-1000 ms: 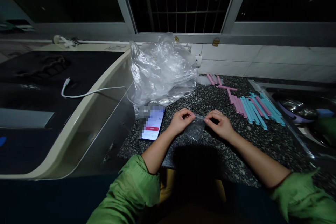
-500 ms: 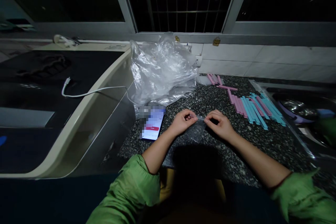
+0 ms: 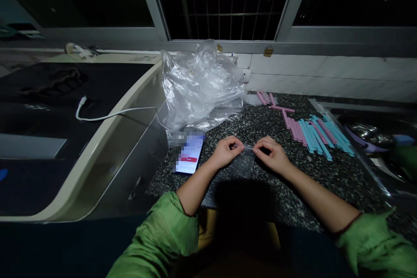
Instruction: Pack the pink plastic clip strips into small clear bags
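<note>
A small clear plastic bag [image 3: 243,166] hangs between my two hands, just over the dark speckled countertop [image 3: 293,186]. My left hand [image 3: 227,151] pinches one end of its top edge between thumb and forefinger. At the other end, my right hand [image 3: 272,154] pinches the same edge, with its fingers curled. The strip of edge between them looks straight. I cannot make out anything inside the bag. To the left of my left hand lies a phone [image 3: 192,154] with its screen lit.
Pink and light-blue strips [image 3: 311,137] lie in rows at right, beside a sink [image 3: 361,139] holding a metal bowl. A large crumpled plastic bag [image 3: 202,87] stands behind the phone. At left, a washing machine [image 3: 110,156] carries a white cable [image 3: 120,114]. More pink strips [image 3: 265,98] lie near the wall.
My hands and the small bag's top edge stay almost in place. The bag's lower part has shifted slightly. A number on the phone screen has changed.
</note>
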`<state>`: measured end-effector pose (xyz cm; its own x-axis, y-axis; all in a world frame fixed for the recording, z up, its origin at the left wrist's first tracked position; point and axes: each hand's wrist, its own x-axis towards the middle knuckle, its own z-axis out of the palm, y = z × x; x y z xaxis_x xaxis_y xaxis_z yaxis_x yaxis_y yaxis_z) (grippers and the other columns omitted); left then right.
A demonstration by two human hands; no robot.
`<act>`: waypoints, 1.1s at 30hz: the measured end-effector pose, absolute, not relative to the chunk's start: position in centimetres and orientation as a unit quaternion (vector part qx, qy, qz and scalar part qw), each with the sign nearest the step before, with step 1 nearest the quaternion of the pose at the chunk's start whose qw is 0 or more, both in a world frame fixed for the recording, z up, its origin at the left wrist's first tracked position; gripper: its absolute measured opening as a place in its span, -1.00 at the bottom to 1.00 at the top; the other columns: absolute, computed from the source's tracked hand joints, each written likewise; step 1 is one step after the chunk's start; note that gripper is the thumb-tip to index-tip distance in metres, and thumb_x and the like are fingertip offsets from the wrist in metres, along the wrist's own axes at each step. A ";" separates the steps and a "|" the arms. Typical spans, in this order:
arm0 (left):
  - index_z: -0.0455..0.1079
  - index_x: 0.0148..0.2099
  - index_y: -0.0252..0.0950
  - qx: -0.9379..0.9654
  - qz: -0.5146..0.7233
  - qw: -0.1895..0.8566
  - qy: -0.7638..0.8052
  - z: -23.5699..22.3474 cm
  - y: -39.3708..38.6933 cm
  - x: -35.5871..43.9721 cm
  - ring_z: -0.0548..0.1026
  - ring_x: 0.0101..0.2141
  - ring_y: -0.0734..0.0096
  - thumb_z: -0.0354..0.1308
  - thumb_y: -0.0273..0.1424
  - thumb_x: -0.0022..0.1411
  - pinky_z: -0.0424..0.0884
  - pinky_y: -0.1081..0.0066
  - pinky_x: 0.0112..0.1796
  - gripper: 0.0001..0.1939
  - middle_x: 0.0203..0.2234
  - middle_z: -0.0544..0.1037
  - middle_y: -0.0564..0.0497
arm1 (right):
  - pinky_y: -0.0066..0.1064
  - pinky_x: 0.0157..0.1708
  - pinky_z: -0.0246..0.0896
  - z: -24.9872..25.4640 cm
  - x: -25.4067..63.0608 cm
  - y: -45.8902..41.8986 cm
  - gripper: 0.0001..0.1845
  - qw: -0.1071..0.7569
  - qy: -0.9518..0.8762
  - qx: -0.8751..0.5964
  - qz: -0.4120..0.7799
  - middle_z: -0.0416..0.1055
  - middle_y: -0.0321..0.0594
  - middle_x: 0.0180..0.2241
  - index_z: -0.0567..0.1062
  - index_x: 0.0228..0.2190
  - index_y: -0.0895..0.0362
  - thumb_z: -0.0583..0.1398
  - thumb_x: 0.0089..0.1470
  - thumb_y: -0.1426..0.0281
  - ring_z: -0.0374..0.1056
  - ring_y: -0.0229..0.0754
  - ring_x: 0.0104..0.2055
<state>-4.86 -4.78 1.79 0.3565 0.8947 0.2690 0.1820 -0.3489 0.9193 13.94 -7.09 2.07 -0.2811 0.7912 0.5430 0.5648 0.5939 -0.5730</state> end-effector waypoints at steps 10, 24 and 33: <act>0.39 -0.51 -0.33 0.703 0.421 0.421 0.389 1.8 -4.9 -4.7 0.33 -0.49 0.50 0.14 -0.42 0.02 0.22 0.49 -0.43 -0.89 -0.55 0.42 0.06 | -0.30 -0.34 0.16 2.0 13.9 -7.0 -0.84 0.424 -0.787 -0.427 0.136 0.40 -0.26 -0.53 0.40 -0.57 0.08 0.15 0.02 0.36 0.28 -0.19 -0.40; 0.41 -0.50 -0.33 0.705 0.426 0.420 0.381 1.7 -4.9 -4.7 0.31 -0.49 0.51 0.14 -0.41 0.02 0.22 0.50 -0.45 -0.88 -0.55 0.41 0.05 | -0.29 -0.36 0.16 2.3 13.8 -7.3 -0.82 0.424 -0.788 -0.426 0.133 0.38 -0.26 -0.54 0.39 -0.57 0.08 0.14 0.04 0.34 0.27 -0.19 -0.41; 0.41 -0.50 -0.34 0.689 0.426 0.441 0.388 1.6 -4.9 -4.6 0.29 -0.52 0.55 0.16 -0.40 0.01 0.21 0.52 -0.48 -0.88 -0.55 0.40 0.06 | -0.29 -0.37 0.16 2.4 13.7 -7.3 -0.80 0.425 -0.791 -0.423 0.124 0.37 -0.26 -0.55 0.36 -0.59 0.08 0.12 0.04 0.34 0.26 -0.19 -0.41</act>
